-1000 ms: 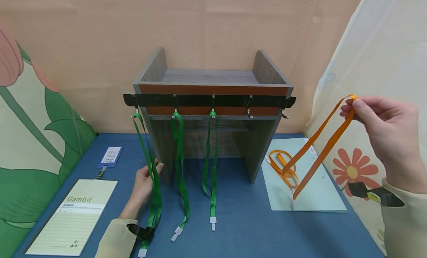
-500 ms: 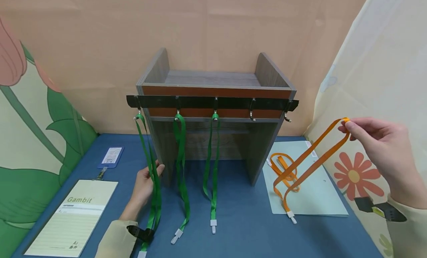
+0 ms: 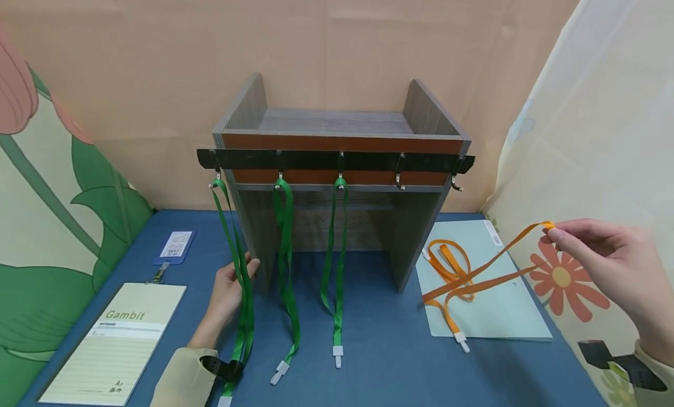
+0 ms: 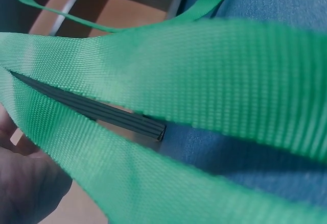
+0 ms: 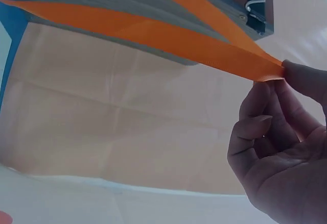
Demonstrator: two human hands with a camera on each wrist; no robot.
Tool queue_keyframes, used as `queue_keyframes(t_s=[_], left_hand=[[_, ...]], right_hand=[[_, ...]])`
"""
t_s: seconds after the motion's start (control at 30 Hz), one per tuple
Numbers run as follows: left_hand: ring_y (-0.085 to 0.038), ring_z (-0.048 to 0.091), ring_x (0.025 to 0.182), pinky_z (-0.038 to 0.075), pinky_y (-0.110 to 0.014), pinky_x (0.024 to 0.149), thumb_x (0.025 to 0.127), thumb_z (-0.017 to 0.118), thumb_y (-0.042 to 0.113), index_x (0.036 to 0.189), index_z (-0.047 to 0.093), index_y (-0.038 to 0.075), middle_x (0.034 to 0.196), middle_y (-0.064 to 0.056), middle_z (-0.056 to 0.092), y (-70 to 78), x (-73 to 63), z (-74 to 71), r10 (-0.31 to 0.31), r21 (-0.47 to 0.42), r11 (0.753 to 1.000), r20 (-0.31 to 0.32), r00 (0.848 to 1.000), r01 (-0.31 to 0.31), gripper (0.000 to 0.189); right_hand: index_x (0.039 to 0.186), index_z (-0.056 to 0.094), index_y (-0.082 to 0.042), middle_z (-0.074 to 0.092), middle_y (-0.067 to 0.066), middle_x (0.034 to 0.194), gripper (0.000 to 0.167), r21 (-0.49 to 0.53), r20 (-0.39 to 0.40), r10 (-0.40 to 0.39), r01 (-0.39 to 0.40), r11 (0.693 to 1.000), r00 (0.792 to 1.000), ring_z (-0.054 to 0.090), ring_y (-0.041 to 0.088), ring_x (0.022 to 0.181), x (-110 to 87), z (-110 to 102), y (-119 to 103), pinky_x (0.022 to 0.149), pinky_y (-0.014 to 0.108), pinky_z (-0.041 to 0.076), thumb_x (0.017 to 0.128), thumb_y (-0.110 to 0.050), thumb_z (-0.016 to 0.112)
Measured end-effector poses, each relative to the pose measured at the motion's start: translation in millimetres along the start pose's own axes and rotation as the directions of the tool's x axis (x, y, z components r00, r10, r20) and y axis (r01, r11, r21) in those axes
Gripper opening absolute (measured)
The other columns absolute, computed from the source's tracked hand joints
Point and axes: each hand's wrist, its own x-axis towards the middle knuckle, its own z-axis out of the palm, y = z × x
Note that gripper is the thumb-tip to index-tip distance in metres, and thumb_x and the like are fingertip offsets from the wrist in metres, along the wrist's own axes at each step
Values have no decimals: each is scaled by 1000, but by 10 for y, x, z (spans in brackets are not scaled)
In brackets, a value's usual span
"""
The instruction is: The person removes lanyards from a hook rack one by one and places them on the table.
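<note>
Right hand (image 3: 611, 266), closed, pinches an orange lanyard (image 5: 204, 50) trailing over a pale folder (image 3: 505, 316); left hand (image 3: 225, 290), grip impossible to tell, is partly behind a green lanyard (image 3: 244, 296); beyond, a blue holder (image 3: 171, 260) contains a white card (image 3: 176, 244), and an open-topped shelf (image 3: 421, 220) bears 5 hooks (image 3: 398, 180).

orange lanyard (image 5: 163, 38), flat, doubled, pinched in fingers (image 5: 255, 101), slanting down over pale folder (image 3: 508, 313)
</note>
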Motion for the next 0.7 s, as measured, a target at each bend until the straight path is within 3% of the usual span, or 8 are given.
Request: queue_keyframes(t_s=[0.1, 0.33, 0.53, 0.7], left_hand=[[-37, 50, 119, 41, -49, 91, 99, 55, 27, 84, 57, -17, 141, -21, 42, 7, -1, 2, -3, -2, 1000, -2, 1000, 3, 46], [-37, 52, 116, 41, -52, 91, 99, 56, 28, 83, 57, -17, 141, -21, 42, 3, -1, 6, -9, 12, 1000, -15, 1000, 9, 47], [-34, 52, 117, 45, -40, 87, 99, 56, 29, 79, 55, -16, 141, -18, 44, 13, -3, 14, -18, 31, 999, -24, 1000, 19, 49], [-33, 51, 118, 45, -25, 81, 99, 56, 27, 75, 54, -14, 139, -18, 46, 25, -15, 18, -17, 22, 1000, -30, 999, 18, 47]], right_hand=[[99, 69, 3, 71, -1, 82, 12, -2, -4, 25, -25, 1000, 1000, 63, 4, 74, -42, -21, 72, 65, 12, 46, 87, 1, 69], [100, 67, 0, 67, -8, 80, 12, -38, -104, 94, -99, 994, 990, 55, 2, 76, -111, -61, 261, 69, 8, 37, 92, -8, 65], [101, 69, 0, 70, 2, 81, 16, 5, -10, 150, -150, 989, 989, 61, 5, 69, -155, -19, 315, 59, 14, 45, 88, -8, 70], [101, 70, -1, 69, -8, 84, 16, -5, 8, 182, -182, 983, 983, 61, 4, 69, -235, -2, 373, 60, 14, 45, 88, -10, 71]])
